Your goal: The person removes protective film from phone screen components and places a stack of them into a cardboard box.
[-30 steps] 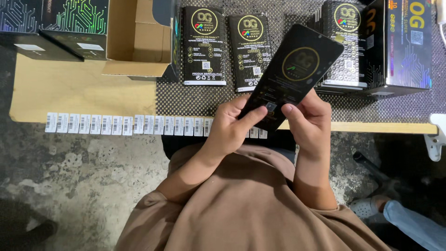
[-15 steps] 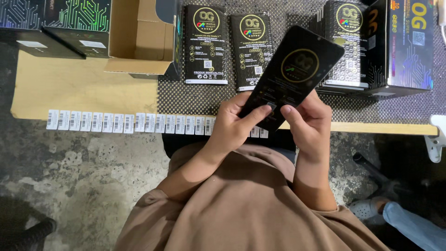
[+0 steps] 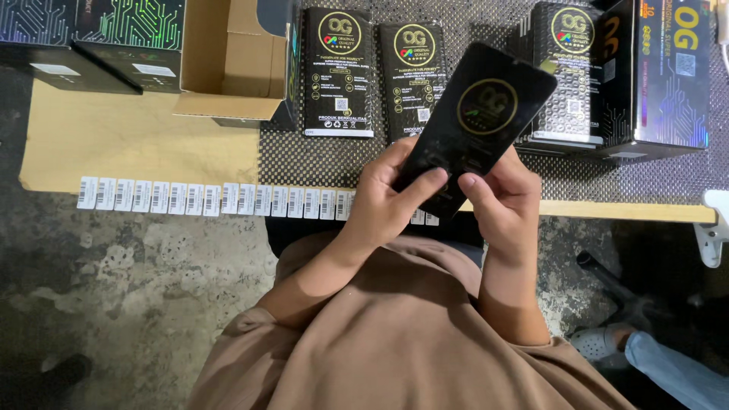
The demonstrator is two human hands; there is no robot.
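Both hands are on one flat black packet [image 3: 486,114], a slim glossy thing with a round gold emblem on its face, held tilted in the middle of the frame, just right of centre. The left hand [image 3: 383,201] is wrapped round its lower left edge, fingers curled over the front near the bottom corner. The right hand [image 3: 505,201] grips the lower right edge, thumb lying across the front so the two thumbs nearly meet. So both are clamped on the same packet, and it's up off the surface.

Right behind it, along the top of the frame, two more flat black packets [image 3: 338,72] of the same sort lie face up side by side on a dark dotted mat [image 3: 304,156]. To the upper right there's a stack of packets [image 3: 573,76] next to a tall black carton [image 3: 668,72] with shiny printing. Upper left has an open brown cardboard box [image 3: 228,61], and beyond that some dark boxes [image 3: 91,38] with a circuit-like pattern.

The bare wooden surface [image 3: 137,144] shows at left, and a long row of small white barcode stickers [image 3: 213,199] is stuck along its near edge. Below that is rough concrete floor [image 3: 114,304]. The person is wearing a tan top [image 3: 395,342]. In the bottom right corner someone else's foot in a sandal [image 3: 600,342] pokes in.
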